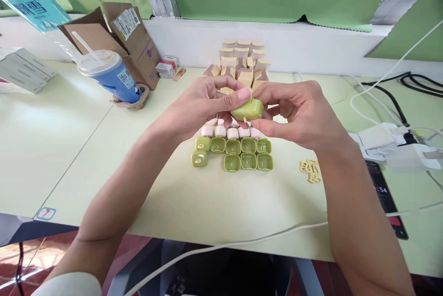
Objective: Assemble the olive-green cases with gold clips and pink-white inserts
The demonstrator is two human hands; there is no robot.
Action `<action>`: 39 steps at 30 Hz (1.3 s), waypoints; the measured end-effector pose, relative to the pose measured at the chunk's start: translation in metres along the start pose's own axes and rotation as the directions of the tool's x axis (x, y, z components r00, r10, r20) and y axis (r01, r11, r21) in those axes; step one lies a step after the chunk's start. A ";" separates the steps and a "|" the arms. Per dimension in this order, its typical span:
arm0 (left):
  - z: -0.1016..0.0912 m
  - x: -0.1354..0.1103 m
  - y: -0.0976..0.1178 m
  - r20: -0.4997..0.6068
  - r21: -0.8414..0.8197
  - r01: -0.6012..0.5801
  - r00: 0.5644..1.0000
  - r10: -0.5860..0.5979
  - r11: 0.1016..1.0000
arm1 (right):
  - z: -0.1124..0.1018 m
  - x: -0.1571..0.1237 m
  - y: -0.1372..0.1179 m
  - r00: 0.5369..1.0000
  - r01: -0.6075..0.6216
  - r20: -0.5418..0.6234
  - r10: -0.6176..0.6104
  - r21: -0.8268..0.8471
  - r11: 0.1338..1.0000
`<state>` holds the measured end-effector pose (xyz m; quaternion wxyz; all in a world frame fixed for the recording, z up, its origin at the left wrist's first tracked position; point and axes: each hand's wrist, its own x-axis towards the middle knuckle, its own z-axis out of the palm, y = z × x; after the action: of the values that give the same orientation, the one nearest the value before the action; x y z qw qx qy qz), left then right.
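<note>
Both hands meet above the table's middle around one small green case [248,109]. My left hand [204,102] pinches it from the left, thumb pressed on its top. My right hand [294,111] grips it from the right, fingers curled under it. Below them lie rows of open green case halves [248,154] and a row of pale pink pieces [226,132]. One green half [200,158] sits apart at the left.
Stacked small tan boxes [242,63] stand behind the hands. A blue cup with a straw [110,74] and an open cardboard box [134,42] are at back left. Small yellow bits [310,170] lie at right, near a phone [384,199], chargers [398,146] and cables.
</note>
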<state>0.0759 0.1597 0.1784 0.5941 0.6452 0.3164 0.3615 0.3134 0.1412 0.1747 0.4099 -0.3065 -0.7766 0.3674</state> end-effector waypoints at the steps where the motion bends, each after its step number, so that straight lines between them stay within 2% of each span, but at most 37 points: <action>1: 0.000 0.000 0.000 -0.003 0.002 0.000 1.000 0.000 1.000 | 0.001 0.000 -0.001 1.000 0.000 0.001 0.000 0.000 1.000; 9: -0.001 0.000 -0.002 -0.042 0.026 0.001 0.999 0.000 1.000 | -0.002 0.000 0.004 0.999 -0.044 -0.002 0.044 0.086 0.995; 22: 0.000 -0.001 0.002 -0.048 0.034 -0.004 0.999 0.006 0.999 | 0.000 0.002 -0.001 0.998 0.009 0.054 -0.008 -0.014 1.000; 27: 0.001 -0.001 0.003 -0.003 -0.045 -0.004 1.000 0.004 0.999 | 0.000 0.003 0.007 0.999 -0.025 0.048 0.021 0.088 0.996; 30: 0.003 0.002 0.000 -0.015 -0.073 -0.021 1.000 0.020 0.997 | 0.004 0.004 0.011 0.999 -0.017 -0.036 0.022 0.137 0.990; 32: 0.003 0.005 -0.003 -0.107 -0.051 -0.053 0.993 0.047 0.997 | 0.006 0.005 0.013 0.988 0.019 -0.156 0.005 0.150 0.988; 35: 0.001 0.009 -0.011 -0.315 0.083 -0.162 0.932 0.180 0.983 | 0.008 0.006 0.016 0.943 0.075 -0.331 -0.030 0.122 0.990; 36: -0.001 0.010 -0.013 -0.344 0.143 -0.200 0.908 0.238 0.969 | 0.008 0.007 0.017 0.927 0.077 -0.373 -0.038 0.088 0.993; 37: -0.002 0.010 -0.016 -0.341 0.190 -0.226 0.898 0.280 0.956 | 0.009 0.008 0.018 0.915 0.068 -0.401 -0.045 0.043 0.997; 39: -0.004 0.011 -0.019 -0.276 0.225 -0.236 0.915 0.294 0.945 | 0.009 0.008 0.019 0.907 0.043 -0.418 -0.058 -0.046 0.998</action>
<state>0.0790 0.1726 0.1606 0.4198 0.6713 0.3463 0.5031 0.3049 0.1553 0.1588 0.5709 -0.3651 -0.6845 0.2686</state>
